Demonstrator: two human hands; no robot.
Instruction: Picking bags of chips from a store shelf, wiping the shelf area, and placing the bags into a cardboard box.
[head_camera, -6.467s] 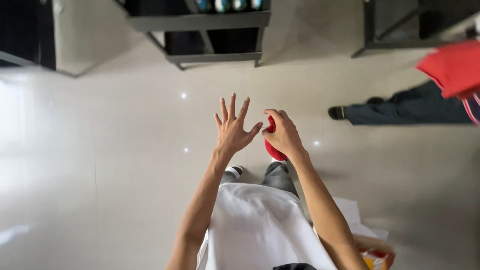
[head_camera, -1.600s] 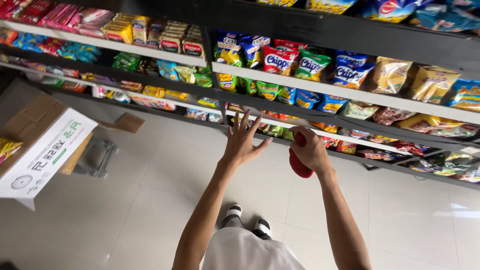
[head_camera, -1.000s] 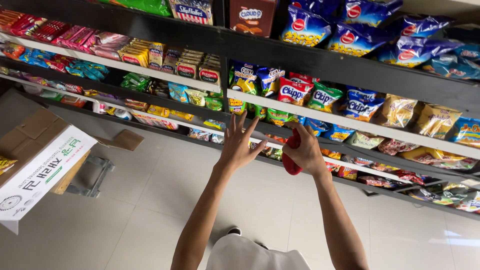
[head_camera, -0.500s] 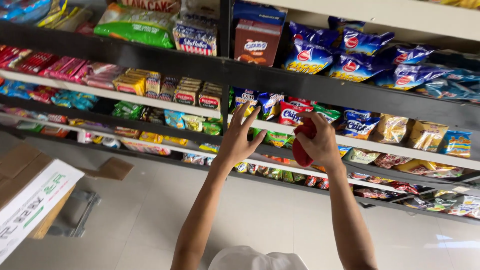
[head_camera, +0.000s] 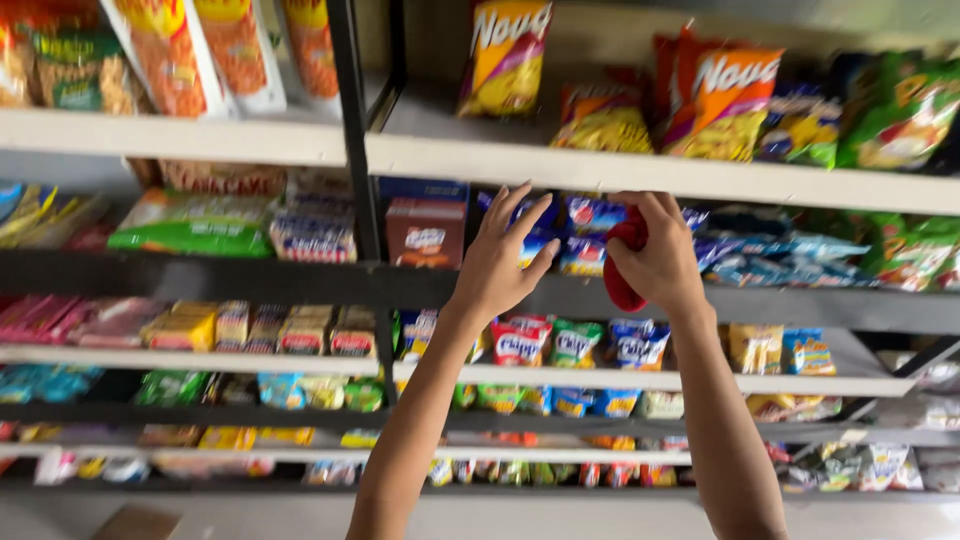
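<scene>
Red object (head_camera: 624, 262) is sitting in the right hand (head_camera: 655, 262), w/ the fingers curling over its top and the palm covering most of it; only the left edge and lower tip are peeking out, on the side facing the left hand. What's showing is running roughly top to bottom, lower end pointing down toward the shelf below; can't tell its full shape or kind, too much is hidden. Right hand is clenching it firmly, up in front of the dark shelf edge (head_camera: 800, 305), approx level w/ the blue snack bags (head_camera: 590, 215). Left hand (head_camera: 500, 262) is hovering just beside it, fingers spreading wide, gripping nothing, not touching the red object. Behind the left hand's fingers a brown box (head_camera: 424, 232) is standing on the same shelf. Above, orange and yellow crisp bags (head_camera: 722, 95) are leaning on the pale shelf (head_camera: 600, 170).
</scene>
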